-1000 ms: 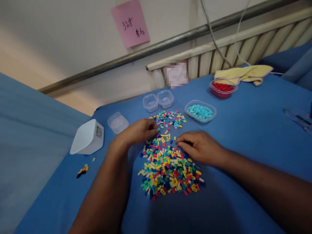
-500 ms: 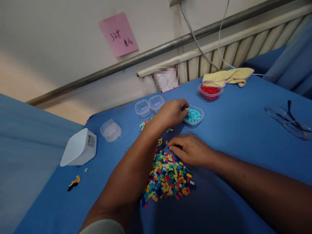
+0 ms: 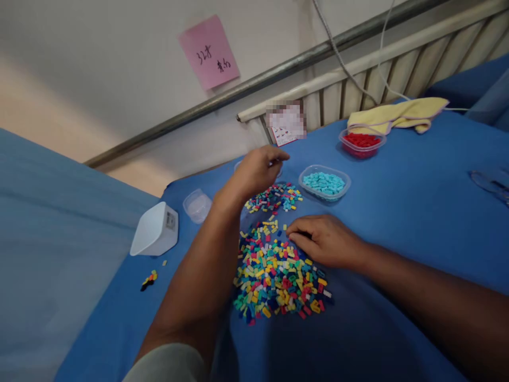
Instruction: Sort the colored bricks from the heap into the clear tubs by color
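Note:
A pile of small mixed-colour beads (image 3: 278, 273) lies on the blue cloth, with a smaller scatter (image 3: 274, 197) beyond it. My left hand (image 3: 256, 170) hovers above the far scatter, over two small clear tubs it mostly hides, fingers curled together; what they hold is hidden. My right hand (image 3: 324, 239) rests on the cloth at the pile's far right edge, fingertips pinched among the beads. A clear tub of turquoise beads (image 3: 324, 183) stands just right of my left hand. A tub of red beads (image 3: 361, 143) sits farther back.
A clear tub (image 3: 196, 204) and a white scale-like box (image 3: 155, 229) stand at the left. A few stray beads (image 3: 149, 279) lie near the left edge. A yellow cloth (image 3: 397, 115) lies at the back, eyeglasses (image 3: 491, 183) at the right. A radiator runs behind the table.
My left hand went from the pile to the turquoise tub, then pulled back left and now hovers over the small clear tubs. My right hand stayed at the pile.

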Motion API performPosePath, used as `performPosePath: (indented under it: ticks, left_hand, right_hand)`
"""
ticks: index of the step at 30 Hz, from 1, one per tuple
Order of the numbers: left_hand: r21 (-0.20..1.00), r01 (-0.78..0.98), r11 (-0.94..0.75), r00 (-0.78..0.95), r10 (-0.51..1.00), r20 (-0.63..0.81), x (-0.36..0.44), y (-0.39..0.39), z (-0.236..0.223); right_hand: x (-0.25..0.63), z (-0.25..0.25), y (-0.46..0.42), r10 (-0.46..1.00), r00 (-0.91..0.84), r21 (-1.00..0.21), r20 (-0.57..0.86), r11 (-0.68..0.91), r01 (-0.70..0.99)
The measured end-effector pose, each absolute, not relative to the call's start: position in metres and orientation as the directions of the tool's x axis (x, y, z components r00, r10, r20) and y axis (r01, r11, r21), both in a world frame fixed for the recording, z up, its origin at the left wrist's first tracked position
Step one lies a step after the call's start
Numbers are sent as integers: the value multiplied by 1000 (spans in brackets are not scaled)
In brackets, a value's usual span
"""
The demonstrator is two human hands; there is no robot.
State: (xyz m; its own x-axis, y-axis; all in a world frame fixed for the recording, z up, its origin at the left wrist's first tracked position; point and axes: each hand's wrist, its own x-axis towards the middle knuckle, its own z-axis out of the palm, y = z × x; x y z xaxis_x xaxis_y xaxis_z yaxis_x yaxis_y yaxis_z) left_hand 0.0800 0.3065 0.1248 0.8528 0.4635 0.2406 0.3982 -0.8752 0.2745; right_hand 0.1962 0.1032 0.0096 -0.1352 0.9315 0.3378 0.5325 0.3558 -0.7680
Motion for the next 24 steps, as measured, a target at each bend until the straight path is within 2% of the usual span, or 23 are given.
performPosePath:
  ticks: [3, 6, 9, 11, 18, 21, 24]
  left_hand:
    - [284, 546, -788, 794, 595, 124, 49, 322, 130]
    - [198, 671, -715, 731, 682, -15, 23, 327, 123]
    - [117, 735, -668, 678, 725, -122, 6, 325, 106]
    - [108, 753, -649, 658, 734, -169, -2, 324, 96]
    - [176, 745, -643, 665, 738, -116, -21, 320, 80]
    - [221, 704, -675, 708, 690, -148, -23, 320, 78]
    - [206, 712, -671, 701, 691, -177, -26, 322, 76]
  right_hand:
    - [196, 9, 103, 935, -138, -768, 326, 347, 538]
    - [195, 8, 103, 939, -141, -765, 314, 338, 547]
    - [195, 7, 102, 941, -146, -769, 306, 335, 545]
    - [195, 8, 102, 942, -148, -772, 302, 333, 541]
    - [196, 12, 99, 952, -143, -782, 272, 305, 544]
    - [196, 12, 98, 955, -141, -778, 263, 296, 554]
    - [196, 11, 98, 957, -139, -778, 256, 289, 558]
